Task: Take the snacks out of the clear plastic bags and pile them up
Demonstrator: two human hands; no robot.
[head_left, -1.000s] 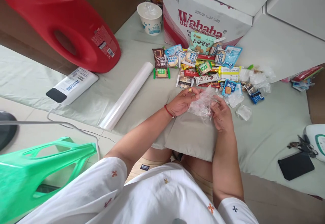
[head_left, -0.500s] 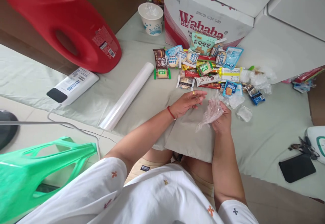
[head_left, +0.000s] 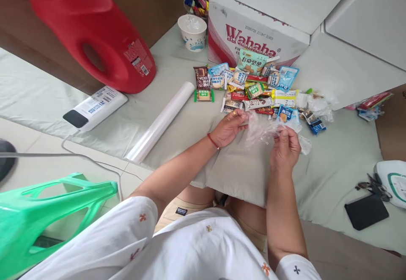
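Observation:
A crumpled clear plastic bag point(head_left: 260, 130) is stretched between my two hands above the cloth. My left hand point(head_left: 229, 128) pinches its left end between thumb and fingers. At the other end, my right hand point(head_left: 285, 146) is closed on the plastic. Just beyond lies a pile of wrapped snacks, among them a blue snack packet point(head_left: 285, 113), a white-wrapped bar point(head_left: 258, 103) and a green nut packet point(head_left: 252, 62). A cocoa biscuit packet point(head_left: 202, 77) sits at the pile's left edge. More crumpled clear plastic point(head_left: 321, 103) lies to the right.
A plastic roll point(head_left: 161, 121) lies left of my hands. Behind stand a paper cup point(head_left: 192, 34), a Wahaha carton point(head_left: 222, 30) and a red jug point(head_left: 117, 56). A green stool point(head_left: 19, 216) is at lower left; a black pouch point(head_left: 366, 212) and keys point(head_left: 374, 187) lie at right.
My left hand has closed on the bag, which my right hand alone held before. The right hand has moved slightly right and up, and the bag is now spread out sideways.

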